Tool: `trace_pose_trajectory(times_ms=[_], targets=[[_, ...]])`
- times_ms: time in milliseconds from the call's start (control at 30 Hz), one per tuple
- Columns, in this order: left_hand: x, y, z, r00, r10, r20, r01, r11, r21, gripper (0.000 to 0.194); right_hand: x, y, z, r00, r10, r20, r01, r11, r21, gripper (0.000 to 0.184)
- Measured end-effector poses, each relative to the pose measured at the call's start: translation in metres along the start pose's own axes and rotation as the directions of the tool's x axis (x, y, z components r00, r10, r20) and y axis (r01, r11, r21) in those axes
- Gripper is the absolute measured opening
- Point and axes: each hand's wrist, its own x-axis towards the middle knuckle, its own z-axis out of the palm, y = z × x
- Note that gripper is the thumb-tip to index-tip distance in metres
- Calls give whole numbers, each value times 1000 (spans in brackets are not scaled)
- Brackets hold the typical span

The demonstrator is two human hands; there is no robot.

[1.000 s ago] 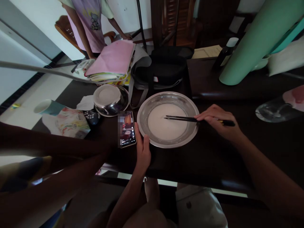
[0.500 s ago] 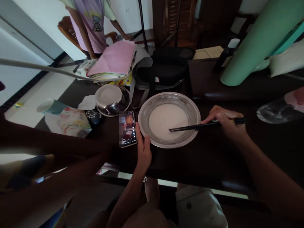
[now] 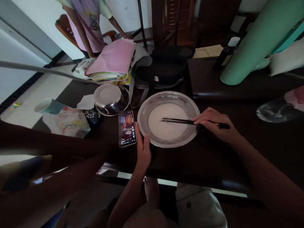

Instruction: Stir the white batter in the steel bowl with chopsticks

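Our left hand (image 3: pixel 143 155) rests against the near-left side of the steel basin (image 3: pixel 174 145), thumb and forefinger parted; whether they pinch its rim, we cannot tell. Our right hand (image 3: pixel 215 123) pinches the black chopsticks (image 3: pixel 177 121), tips in the milky liquid (image 3: pixel 166 133) inside the basin. For even stirring, we'd best sweep widely and gently, avoiding splashes on the smartphone (image 3: pixel 129 129) just left. Beyond lies a black bag (image 3: pixel 166 68).

Left hand (image 3: pixel 143 152): lower fingers hidden at metal bowl (image 3: pixel 143 117)'s left side
Chopsticks (image 3: pixel 185 121): tips blurred inside metal bowl
Phone (image 3: pixel 128 129): left of metal bowl, text too small
Green cylinder (image 3: pixel 256 44): beyond metal bowl, rightward, top cut off
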Motion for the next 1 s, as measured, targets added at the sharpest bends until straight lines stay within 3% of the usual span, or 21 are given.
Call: trace_pose_trajectory(times_ms=[133, 200, 300, 500, 633, 700, 833, 1000], targets=[[0, 0, 0, 1000, 20, 8, -20, 1000, 11, 79, -1, -1, -4, 982, 107, -156, -111, 994, -14, 29], [0, 1, 0, 1000, 25, 4, -25, 1000, 17, 79, -1, -1, -3, 989, 89, -115, -90, 996, -1, 32], [0, 3, 0, 1000, 28, -6, -28, 999, 34, 81, 0, 0, 0, 1000, -17, 12, 17, 1000, 8, 21], [0, 2, 0, 1000, 30, 5, -30, 999, 27, 84, -1, 0, -3, 985, 100, -138, -101, 995, 4, 30], [0, 1, 1, 1000, 26, 0, -26, 999, 25, 84, 0, 1, 0, 1000, -7, 0, 7, 1000, 6, 22], [0, 1, 1, 999, 36, -4, -36, 999, 33, 82, 0, 1, 0, 1000, -13, -9, 12, 1000, -23, 19], [0, 2, 0, 1000, 30, 4, -30, 999, 37, 81, 0, 0, -3, 990, 85, -115, -89, 996, -26, 29], [0, 1, 0, 1000, 25, -10, -25, 999, 27, 81, 0, 1, 1, 999, -35, 15, 34, 999, 3, 19]])
